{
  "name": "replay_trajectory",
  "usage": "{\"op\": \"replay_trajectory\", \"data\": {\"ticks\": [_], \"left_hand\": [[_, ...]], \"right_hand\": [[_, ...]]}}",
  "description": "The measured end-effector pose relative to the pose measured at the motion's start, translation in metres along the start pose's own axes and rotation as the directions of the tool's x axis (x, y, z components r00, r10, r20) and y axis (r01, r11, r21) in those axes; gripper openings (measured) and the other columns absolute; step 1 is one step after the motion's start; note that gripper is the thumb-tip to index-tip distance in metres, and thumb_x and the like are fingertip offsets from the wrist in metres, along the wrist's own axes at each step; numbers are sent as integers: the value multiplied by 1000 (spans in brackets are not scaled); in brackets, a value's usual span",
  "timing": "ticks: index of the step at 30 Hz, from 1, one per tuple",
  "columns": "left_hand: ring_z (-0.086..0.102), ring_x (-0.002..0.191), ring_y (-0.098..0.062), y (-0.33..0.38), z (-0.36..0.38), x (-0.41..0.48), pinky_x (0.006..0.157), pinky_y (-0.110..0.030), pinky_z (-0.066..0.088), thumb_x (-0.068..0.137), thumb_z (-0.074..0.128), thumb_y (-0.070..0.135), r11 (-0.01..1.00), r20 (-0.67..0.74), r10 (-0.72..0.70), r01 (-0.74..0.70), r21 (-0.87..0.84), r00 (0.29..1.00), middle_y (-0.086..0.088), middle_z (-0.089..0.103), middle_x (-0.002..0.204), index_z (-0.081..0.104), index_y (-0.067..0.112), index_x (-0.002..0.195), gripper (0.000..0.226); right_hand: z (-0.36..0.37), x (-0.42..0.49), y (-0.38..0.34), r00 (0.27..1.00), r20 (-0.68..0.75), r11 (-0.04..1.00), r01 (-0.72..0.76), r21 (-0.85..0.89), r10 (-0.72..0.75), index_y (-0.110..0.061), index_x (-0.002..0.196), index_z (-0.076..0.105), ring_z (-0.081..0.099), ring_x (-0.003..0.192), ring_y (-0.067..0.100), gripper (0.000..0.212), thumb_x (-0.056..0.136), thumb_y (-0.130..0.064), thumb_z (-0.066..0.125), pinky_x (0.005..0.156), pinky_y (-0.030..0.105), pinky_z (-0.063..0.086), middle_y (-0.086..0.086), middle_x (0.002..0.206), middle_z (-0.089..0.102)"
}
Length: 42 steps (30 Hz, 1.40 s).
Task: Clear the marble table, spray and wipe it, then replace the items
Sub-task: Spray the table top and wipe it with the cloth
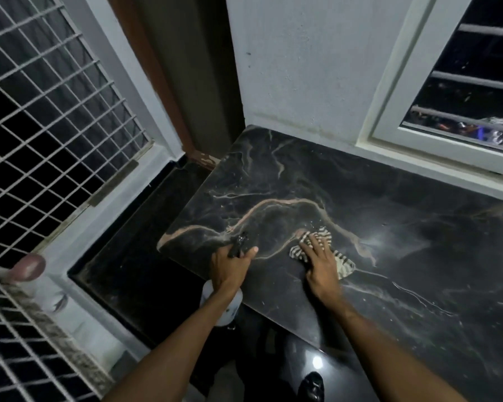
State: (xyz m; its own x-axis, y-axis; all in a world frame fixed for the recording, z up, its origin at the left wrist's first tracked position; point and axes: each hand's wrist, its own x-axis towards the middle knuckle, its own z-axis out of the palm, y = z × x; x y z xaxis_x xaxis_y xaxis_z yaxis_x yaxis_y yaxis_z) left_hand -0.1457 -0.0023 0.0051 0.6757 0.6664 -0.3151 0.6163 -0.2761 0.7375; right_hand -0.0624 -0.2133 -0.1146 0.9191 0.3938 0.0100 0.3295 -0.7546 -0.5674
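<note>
The right hand [321, 264] is lying open and flat, pressing a striped cloth [323, 250] onto the dark marble desk [404, 256], near its front left part. The left hand [230, 264] is closed around the black trigger head of a spray bottle [222, 306], holding it at the desk's front edge, with the white body hanging below the wrist.
</note>
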Motion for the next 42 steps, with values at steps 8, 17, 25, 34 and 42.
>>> {"op": "replay_trajectory", "data": {"ticks": [8, 17, 25, 34, 42], "left_hand": [[66, 72, -29, 17, -38, 106, 71, -33, 50, 77, 83, 37, 988, -30, 157, -157, -3, 987, 2, 63, 58, 51, 23, 49, 46], [70, 79, -29, 15, -104, 235, 71, -36, 55, 80, 78, 46, 982, -12, 189, -189, -26, 982, -5, 74, 72, 74, 12, 71, 36], [67, 80, -28, 32, -115, 282, 68, -26, 42, 82, 79, 40, 973, 16, 223, -221, -68, 975, -8, 73, 73, 71, 11, 68, 33], [68, 74, -30, 36, -115, 303, 65, -30, 46, 81, 82, 36, 956, -4, 275, -274, -104, 962, -11, 71, 68, 67, 13, 62, 33], [67, 74, -25, 44, -97, 250, 69, -35, 53, 82, 80, 38, 947, 121, 308, -293, -129, 944, 1, 66, 61, 69, 11, 64, 35]], "right_hand": [[64, 63, -85, 942, 105, 947, 321, -9, -319, -18, 148, 46, 16, 152, 35, 80, 69, 0, 51, 124, 49, 14, 7, 164, 26], [123, 176, -173, 922, 167, 931, 362, -44, -351, -19, 151, 41, 14, 153, 32, 62, 89, -16, 41, 124, 50, 13, 7, 165, 24], [144, 261, -199, 945, 211, 956, 275, -105, -249, -14, 151, 40, 12, 152, 37, 77, 76, -5, 54, 124, 53, 13, 10, 165, 22], [145, 266, -215, 969, 179, 977, 187, -100, -168, -13, 151, 39, 10, 152, 39, 82, 70, -16, 44, 124, 51, 6, 13, 165, 21], [76, 181, -140, 963, -83, 966, -258, -30, 255, -17, 147, 47, 25, 148, 40, 74, 73, -12, 45, 120, 56, 20, 13, 162, 29]]}}
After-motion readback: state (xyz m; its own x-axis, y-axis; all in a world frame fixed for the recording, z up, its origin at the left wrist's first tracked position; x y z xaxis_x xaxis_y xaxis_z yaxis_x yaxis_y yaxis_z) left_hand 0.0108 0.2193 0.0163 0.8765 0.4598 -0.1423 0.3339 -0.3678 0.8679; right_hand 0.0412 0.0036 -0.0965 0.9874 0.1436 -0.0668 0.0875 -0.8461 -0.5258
